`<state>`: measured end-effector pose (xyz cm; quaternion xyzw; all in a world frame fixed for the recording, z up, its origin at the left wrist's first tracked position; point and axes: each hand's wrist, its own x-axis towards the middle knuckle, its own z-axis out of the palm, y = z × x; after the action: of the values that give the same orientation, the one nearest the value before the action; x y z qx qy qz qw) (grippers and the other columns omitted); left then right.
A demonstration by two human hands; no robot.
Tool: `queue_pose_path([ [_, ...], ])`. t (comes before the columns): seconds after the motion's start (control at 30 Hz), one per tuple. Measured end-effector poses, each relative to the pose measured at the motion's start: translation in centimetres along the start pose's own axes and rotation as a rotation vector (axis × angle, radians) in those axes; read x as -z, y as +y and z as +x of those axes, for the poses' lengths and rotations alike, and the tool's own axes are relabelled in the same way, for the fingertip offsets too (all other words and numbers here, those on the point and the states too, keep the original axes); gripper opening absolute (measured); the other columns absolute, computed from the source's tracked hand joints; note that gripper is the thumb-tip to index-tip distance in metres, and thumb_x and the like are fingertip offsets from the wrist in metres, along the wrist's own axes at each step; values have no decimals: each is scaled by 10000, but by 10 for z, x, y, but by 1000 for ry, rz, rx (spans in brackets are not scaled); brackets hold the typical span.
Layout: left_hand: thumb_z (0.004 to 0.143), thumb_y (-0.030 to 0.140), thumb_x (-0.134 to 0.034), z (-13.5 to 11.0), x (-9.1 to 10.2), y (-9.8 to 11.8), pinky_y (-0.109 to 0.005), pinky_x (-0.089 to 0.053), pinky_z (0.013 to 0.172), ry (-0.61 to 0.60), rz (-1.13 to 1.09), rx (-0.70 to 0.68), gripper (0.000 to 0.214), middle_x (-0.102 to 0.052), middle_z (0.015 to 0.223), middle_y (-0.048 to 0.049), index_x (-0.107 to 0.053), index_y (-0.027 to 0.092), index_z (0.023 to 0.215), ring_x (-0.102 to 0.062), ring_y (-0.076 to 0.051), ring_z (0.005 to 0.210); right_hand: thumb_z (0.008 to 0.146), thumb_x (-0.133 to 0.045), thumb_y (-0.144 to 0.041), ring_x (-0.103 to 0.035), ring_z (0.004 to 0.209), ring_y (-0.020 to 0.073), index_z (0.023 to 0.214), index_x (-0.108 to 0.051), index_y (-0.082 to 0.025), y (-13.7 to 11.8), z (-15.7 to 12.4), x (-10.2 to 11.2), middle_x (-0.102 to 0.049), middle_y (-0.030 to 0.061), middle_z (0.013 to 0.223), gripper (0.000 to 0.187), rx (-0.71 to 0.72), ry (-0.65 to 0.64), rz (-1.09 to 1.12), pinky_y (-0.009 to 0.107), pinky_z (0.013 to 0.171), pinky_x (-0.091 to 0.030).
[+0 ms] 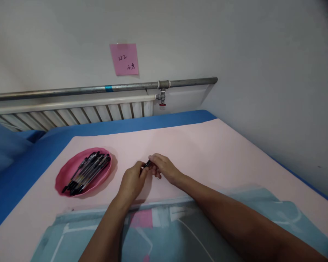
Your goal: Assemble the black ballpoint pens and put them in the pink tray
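My left hand and my right hand meet above the pink sheet, both pinched on one black pen. Only a short dark stretch of the pen shows between the fingertips; the rest is hidden by my fingers. To the left, a pink oval tray holds several black pens lying side by side, pointing from lower left to upper right. The tray sits about a hand's width from my left hand.
A blue surface borders the pink sheet at left and back. A light blue patterned cloth lies under my forearms. Behind are a radiator, a metal pipe and a pink note on the wall.
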<state>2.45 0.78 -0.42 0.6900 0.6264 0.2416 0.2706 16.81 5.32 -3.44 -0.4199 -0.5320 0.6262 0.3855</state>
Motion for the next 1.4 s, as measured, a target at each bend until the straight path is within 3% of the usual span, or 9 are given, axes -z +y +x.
queue_pose_path([
  [0.13,838,272,-445,0,-1,-1,-232,-396,634,21,16,-33,198,-672,816,-26,-576,206,971,-604,-153,733,769,-555,-409,-402,304,56,729,-501,-171,0,-1,-2,-513,-61,456,247,17,-23,-103,167,287,-298],
  [0.37,843,301,-436,1,-1,0,-240,-414,670,37,-41,-28,214,-682,882,-30,-583,206,966,-612,-150,767,814,-458,-400,-436,335,65,729,-480,-174,0,-1,-2,-559,-28,522,242,1,-8,-24,167,285,-292],
  [0.67,839,290,-437,0,0,2,-227,-376,590,34,3,-25,197,-674,785,-17,-582,198,936,-578,-136,659,840,-399,-441,-435,339,64,745,-475,-168,-1,-2,-2,-558,-15,536,299,1,3,-3,164,287,-296],
  [0.87,840,285,-434,0,0,0,-225,-380,609,46,11,-36,197,-667,812,-25,-581,195,934,-577,-135,681,765,-567,-384,-426,325,62,814,-497,-180,1,-2,0,-524,-64,483,221,34,-31,-172,162,298,-320],
  [1.1,831,304,-449,1,-1,-3,-229,-364,596,19,23,-57,199,-659,790,-24,-594,189,903,-568,-141,682,778,-480,-268,-439,328,85,822,-499,-184,5,2,1,-515,-61,447,96,0,-36,-106,177,294,-313],
  [1.4,843,317,-430,1,-2,-4,-233,-338,571,-34,92,-43,221,-663,758,-31,-595,176,883,-567,-148,659,821,-417,-315,-446,335,87,816,-497,-178,4,1,0,-527,-44,454,159,-6,-27,-91,175,297,-308],
])
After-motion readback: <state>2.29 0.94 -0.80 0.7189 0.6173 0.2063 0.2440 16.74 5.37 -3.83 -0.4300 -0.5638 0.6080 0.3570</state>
